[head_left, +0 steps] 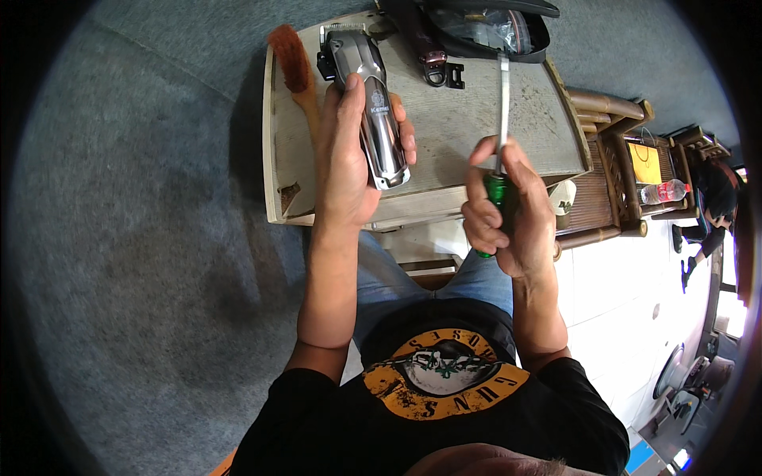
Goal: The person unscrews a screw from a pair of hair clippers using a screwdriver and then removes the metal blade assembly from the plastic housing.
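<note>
My left hand (344,147) is wrapped round a silver hair clipper (375,111), its toothed blade end pointing away from me and its face turned up. In my right hand (516,210) is a screwdriver with a green handle (496,189). Its metal shaft (503,103) points away from me, apart from the clipper. Both hands are over the near part of a worn wooden table (444,131). Left of the clipper lies a brush with reddish-brown bristles (291,59), its wooden handle partly hidden behind my left hand.
At the table's far edge sit an open black case (540,36) with plastic bags inside and a dark clipper-like tool (421,40). A small black buckle-shaped piece (455,75) lies near it. To the right, bamboo furniture (615,178) holds a bottle (665,192); another person (714,198) is beyond.
</note>
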`<state>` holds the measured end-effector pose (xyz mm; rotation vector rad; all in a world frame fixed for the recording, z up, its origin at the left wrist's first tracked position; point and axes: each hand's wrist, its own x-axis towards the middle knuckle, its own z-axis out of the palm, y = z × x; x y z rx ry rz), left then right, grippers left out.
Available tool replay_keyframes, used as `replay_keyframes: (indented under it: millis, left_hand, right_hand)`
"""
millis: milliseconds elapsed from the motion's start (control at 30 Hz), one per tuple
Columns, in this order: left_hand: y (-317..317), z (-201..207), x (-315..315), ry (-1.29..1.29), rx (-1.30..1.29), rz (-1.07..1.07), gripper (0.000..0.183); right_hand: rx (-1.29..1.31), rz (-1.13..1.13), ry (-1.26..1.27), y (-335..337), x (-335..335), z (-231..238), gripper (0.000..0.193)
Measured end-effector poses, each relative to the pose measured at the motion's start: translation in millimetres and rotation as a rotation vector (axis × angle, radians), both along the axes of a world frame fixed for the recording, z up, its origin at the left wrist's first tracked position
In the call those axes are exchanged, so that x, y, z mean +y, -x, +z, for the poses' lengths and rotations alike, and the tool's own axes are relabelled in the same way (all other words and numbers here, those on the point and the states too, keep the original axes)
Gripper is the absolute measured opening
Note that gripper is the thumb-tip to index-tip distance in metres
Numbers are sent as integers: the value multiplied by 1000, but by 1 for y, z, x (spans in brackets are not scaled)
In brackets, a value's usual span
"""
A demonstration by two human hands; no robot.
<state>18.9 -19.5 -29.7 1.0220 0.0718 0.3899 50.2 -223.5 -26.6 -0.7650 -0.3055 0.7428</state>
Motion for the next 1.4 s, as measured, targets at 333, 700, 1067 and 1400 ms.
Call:
replay_keyframes:
  millis: [333, 700, 1067, 1400]
  left_hand:
    - [1, 10, -7, -108, -10, 15, 46]
    - [8, 16, -7, -99, 71, -7, 48]
    - [7, 17, -7, -107, 69, -28, 52]
    - [7, 7, -2, -173, 1, 27, 53]
  right_hand:
    - [125, 223, 30, 1, 23, 5, 33]
    - [191, 374, 88, 6, 22, 4, 34]
    - [300, 346, -74, 7, 16, -1, 30]
    - [125, 350, 194, 24, -10, -8, 36]
